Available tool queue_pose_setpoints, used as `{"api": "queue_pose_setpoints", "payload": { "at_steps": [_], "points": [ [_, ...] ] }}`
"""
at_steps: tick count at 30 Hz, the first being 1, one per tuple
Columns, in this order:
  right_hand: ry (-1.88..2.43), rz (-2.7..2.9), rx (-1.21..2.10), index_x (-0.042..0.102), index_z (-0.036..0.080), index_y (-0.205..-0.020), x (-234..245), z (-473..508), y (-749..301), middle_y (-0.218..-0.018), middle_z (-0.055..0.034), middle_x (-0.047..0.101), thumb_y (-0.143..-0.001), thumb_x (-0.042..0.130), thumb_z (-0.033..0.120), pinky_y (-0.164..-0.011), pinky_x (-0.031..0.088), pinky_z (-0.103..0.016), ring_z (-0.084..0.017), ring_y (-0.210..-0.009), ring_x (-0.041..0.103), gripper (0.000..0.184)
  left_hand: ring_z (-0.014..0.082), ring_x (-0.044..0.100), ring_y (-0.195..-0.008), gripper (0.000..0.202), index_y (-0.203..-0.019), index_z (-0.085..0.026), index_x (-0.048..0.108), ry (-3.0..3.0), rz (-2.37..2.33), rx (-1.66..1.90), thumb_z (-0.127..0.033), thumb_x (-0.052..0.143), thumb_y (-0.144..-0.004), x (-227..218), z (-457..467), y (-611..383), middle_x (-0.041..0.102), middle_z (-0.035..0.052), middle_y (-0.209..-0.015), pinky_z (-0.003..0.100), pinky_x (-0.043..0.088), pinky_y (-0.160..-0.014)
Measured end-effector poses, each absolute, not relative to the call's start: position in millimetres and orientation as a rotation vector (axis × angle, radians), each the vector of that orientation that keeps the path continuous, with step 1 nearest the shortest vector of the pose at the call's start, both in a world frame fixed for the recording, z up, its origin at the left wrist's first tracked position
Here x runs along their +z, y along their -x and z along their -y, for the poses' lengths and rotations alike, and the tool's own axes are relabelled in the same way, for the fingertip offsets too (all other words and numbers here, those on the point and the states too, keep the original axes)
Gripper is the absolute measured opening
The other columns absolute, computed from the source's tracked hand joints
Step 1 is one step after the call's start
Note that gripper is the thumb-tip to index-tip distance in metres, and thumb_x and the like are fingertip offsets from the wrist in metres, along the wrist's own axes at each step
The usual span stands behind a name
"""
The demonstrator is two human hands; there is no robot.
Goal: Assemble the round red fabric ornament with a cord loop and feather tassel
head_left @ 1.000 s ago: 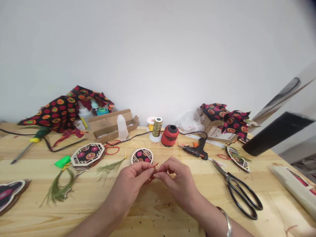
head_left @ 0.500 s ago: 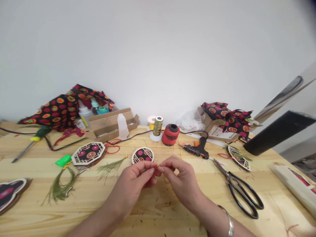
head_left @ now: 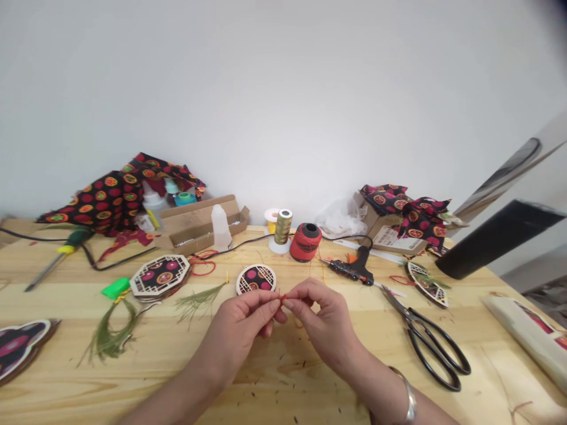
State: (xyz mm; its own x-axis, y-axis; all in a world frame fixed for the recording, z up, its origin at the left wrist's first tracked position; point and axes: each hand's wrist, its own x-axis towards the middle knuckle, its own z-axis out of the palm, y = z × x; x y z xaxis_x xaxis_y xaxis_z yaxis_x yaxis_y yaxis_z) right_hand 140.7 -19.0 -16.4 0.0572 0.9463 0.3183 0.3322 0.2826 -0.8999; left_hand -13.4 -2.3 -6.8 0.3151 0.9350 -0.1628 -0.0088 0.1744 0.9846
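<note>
My left hand (head_left: 241, 319) and my right hand (head_left: 321, 321) meet above the wooden table, their fingertips pinching a short red cord (head_left: 282, 298) from both sides. Much of the cord is hidden by my fingers, and it seems to have a small knot. Just beyond my left fingers lies a round wooden-framed ornament (head_left: 256, 279) with black and pink fabric. A red thread spool (head_left: 305, 242) stands behind my right hand, and a thin yellow thread (head_left: 321, 268) trails near it.
A hot glue gun (head_left: 352, 268) and black-handled scissors (head_left: 427, 339) lie to the right. To the left are an octagonal framed ornament (head_left: 159, 276), green tassels (head_left: 108, 333), and a screwdriver (head_left: 57, 258). Patterned fabric (head_left: 119, 195) and a cardboard box (head_left: 201, 227) stand along the wall.
My hands have risen slightly and moved closer together, and the red cord now shows as a shorter bit between my fingertips. The objects on the table have not moved.
</note>
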Motion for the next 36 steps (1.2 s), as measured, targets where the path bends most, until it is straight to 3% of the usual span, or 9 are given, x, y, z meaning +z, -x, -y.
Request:
{"api": "queue_pose_setpoints", "payload": {
  "at_steps": [14,16,21,24,36],
  "points": [
    [1.205,1.455,0.749,0.067,0.019,-0.069,-14,20,-140,-0.066,-0.0006,0.061,-0.074,0.064,0.017,-0.061,0.044,-0.025,-0.012,-0.062,0.052,0.007,0.0088,0.042,-0.053,0.013,-0.072,-0.017,0.071,-1.198,-1.024,0.838,-0.029,0.065,-0.075,-6,3,15,0.062,0.0010,-0.064,0.021,0.033,-0.053],
    [1.193,1.398,0.874,0.067,0.019,-0.073,-13,19,-141,-0.069,-0.0007,0.062,-0.073,0.065,0.020,-0.061,0.044,-0.025,-0.012,-0.063,0.052,0.002,0.0084,0.040,-0.053,0.014,-0.072,-0.017,0.071,-1.163,-0.993,0.836,-0.029,0.066,-0.075,-7,1,14,0.060,0.0004,-0.062,0.020,0.032,-0.052],
    [0.981,1.220,1.514,0.065,0.022,-0.101,-4,17,-147,-0.078,0.0022,0.060,-0.064,0.074,0.027,-0.067,0.045,-0.026,-0.011,-0.066,0.055,0.038,0.0080,0.039,-0.053,0.017,-0.071,-0.016,0.071,-1.096,-0.887,0.790,-0.030,0.065,-0.076,-8,0,14,0.054,-0.0015,-0.058,0.020,0.031,-0.052],
    [0.879,1.255,1.739,0.065,0.021,-0.106,-3,15,-153,-0.080,0.0006,0.063,-0.065,0.075,0.028,-0.075,0.045,-0.030,-0.013,-0.073,0.058,0.043,0.0076,0.038,-0.052,0.018,-0.065,-0.015,0.070,-1.084,-0.866,0.740,-0.029,0.066,-0.075,-9,2,14,0.053,-0.0021,-0.055,0.020,0.029,-0.052],
    [0.813,1.198,1.828,0.072,0.016,-0.083,-5,11,-160,-0.073,-0.0001,0.064,-0.062,0.078,0.023,-0.068,0.039,-0.024,-0.010,-0.068,0.054,0.023,0.0059,0.036,-0.048,0.013,-0.063,-0.016,0.065,-1.094,-0.861,0.611,-0.025,0.065,-0.074,-7,4,20,0.053,-0.0056,-0.050,0.021,0.027,-0.050]
  ]
}}
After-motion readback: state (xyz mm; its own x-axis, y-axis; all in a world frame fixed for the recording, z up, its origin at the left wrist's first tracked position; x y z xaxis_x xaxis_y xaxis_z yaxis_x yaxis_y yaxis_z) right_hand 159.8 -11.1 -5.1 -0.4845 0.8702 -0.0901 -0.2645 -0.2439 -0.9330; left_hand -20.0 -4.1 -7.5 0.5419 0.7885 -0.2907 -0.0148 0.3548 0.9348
